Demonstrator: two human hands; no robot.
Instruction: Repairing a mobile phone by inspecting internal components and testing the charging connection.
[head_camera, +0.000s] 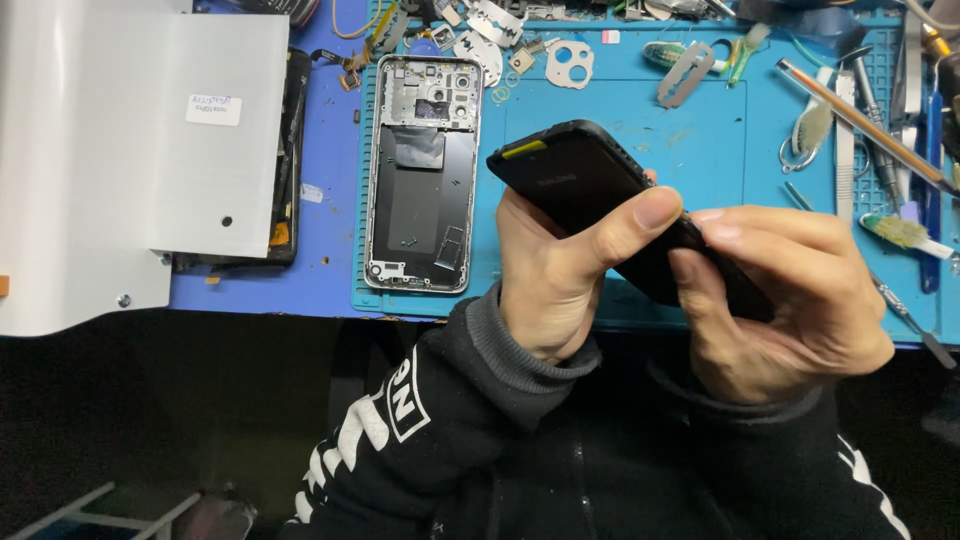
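Slanting upper-left to lower-right (both hands (690, 290) gripping): black panel (580, 185).

The left hand (560, 270) and right hand (790, 300) are covering the lower half of the black phone back (580, 180), so its far end is staying out of sight beneath the fingers. The white sheet (130, 140) is running off the left and top edges and is hiding most of a dark device (290, 160) lying under it. The label (214, 109) on that sheet is appearing too small to make out. Tools (880, 130) along the right side are being cut by the frame edge. Small metal parts (480, 30) at the top are being cropped and blurred.
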